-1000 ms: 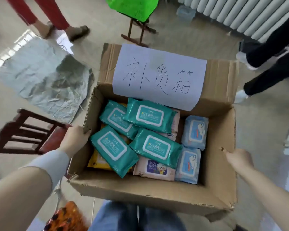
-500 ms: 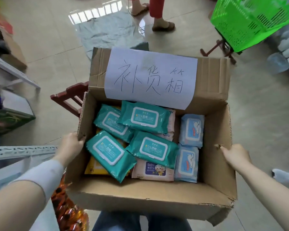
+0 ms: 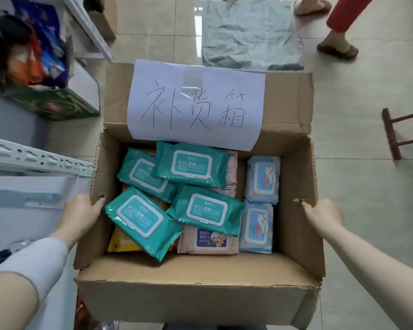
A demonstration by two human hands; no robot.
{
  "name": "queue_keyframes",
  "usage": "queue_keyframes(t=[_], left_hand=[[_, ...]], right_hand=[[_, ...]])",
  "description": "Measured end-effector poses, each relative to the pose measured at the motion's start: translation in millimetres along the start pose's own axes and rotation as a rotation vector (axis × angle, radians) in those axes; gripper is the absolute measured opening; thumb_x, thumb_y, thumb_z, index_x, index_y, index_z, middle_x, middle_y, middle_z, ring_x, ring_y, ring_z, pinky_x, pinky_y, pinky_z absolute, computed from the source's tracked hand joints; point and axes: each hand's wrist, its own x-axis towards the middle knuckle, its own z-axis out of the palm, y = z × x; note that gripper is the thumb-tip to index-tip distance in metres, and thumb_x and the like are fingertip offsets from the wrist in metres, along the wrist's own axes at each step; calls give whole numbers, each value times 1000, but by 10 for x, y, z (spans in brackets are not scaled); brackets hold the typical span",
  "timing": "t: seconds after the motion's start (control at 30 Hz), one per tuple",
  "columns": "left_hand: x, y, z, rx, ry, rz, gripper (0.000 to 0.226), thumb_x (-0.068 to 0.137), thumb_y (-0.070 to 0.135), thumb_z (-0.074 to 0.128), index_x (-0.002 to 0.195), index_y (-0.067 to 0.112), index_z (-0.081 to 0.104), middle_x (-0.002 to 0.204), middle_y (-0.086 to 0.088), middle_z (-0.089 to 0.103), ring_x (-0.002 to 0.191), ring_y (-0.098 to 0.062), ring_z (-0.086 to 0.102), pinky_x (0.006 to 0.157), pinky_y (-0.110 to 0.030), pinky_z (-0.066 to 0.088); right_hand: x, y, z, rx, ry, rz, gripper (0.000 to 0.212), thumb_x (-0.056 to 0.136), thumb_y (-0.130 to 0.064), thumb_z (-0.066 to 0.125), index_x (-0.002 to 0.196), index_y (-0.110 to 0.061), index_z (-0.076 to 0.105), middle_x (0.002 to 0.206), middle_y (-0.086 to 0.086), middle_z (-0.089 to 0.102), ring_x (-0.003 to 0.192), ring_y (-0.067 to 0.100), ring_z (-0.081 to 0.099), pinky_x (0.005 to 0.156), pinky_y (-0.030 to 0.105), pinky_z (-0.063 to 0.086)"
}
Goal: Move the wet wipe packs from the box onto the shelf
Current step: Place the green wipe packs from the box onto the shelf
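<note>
Fingers (image 3: 97,202) apparently curled over corrugated box (image 3: 196,294), glossy packs (image 3: 143,219)

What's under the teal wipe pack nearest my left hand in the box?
A yellow pack shows beneath the teal pack, poking out at its near-left edge. Most of the yellow pack is covered, so its label and anything deeper in the box cannot be seen.

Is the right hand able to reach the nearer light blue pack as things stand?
Probably not yet. The nearer light blue pack lies uncovered just inside the box wall, so the way is free, but the right hand grips that wall and the left hand the opposite one; both seem needed.
</note>
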Motion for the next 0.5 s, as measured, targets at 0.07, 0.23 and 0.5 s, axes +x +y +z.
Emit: queue_keyframes(t=[0.07, 0.23, 0.5], left_hand=[[145, -132, 100, -4, -5, -36, 36, 89, 17, 59, 83, -17, 64, 84, -38, 62, 85, -48, 59, 73, -43, 45], [492, -387, 368, -75, 6, -115, 37, 88, 19, 60, 69, -13, 59, 78, -36, 62, 81, -47, 58, 65, -39, 40], [834, -530, 573, -131, 7, -142, 41, 90, 28, 57, 56, 7, 47, 68, -24, 59, 73, -40, 57, 58, -34, 36]], right_hand=[[155, -198, 115, -12, 1, -28, 35, 95, -25, 48, 92, 7, 62, 87, 23, 62, 80, 35, 54, 64, 31, 37], [485, -591, 396, -61, 14, -63, 33, 94, -25, 50, 74, 2, 53, 86, 25, 62, 74, 31, 47, 62, 31, 35], [682, -837, 617, -87, 59, -86, 41, 94, -24, 52, 62, 2, 47, 87, 31, 62, 88, 43, 57, 62, 32, 34]])
